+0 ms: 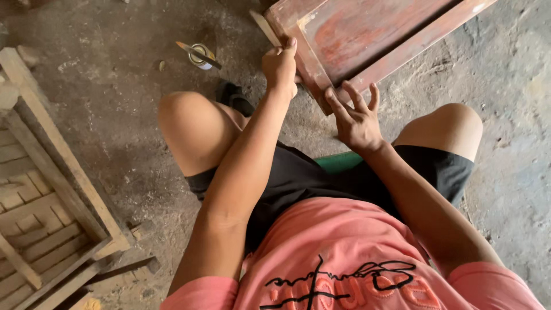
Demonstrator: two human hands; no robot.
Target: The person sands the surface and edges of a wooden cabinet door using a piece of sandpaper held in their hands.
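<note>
The reddish wooden panel (373, 34) runs off the top edge, so its full shape stays hidden. The left hand (280, 66) is curled tight round a pale stick-like tool (265, 27) at the panel's corner; its tip is hard to make out. The right hand (357, 117) presses the frame's lower corner, fingers spread wide. A small round tin (200, 55) sits on the dirt floor (115, 115), something thin laid across it. A slatted wooden frame (51, 189) is cropped at left.

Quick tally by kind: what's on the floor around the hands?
Reddish wooden panel: 1
Slatted wooden frame: 1
Small tin: 1
Brush lying across the tin: 1
Total: 4
The left hand and right hand both touch the panel.
</note>
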